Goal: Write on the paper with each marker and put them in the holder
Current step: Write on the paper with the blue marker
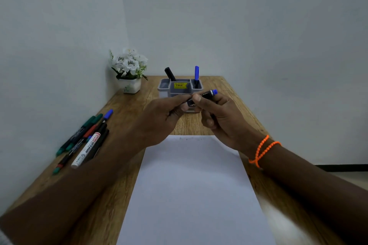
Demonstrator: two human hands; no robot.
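Observation:
Both hands hold one dark marker with a blue end in the air above the table, just in front of the grey holder. My left hand pinches its near end with thumb and fingers. My right hand grips the barrel, the blue end sticking out past my fingers. The holder has a black marker in its left part and a blue marker in its right part. White paper lies below my hands; I cannot make out writing on it.
Several loose markers, green, red, blue, black and one white-barrelled, lie in a bunch at the table's left edge. A white pot of white flowers stands at the back left corner. Walls close in behind and to the left of the wooden table.

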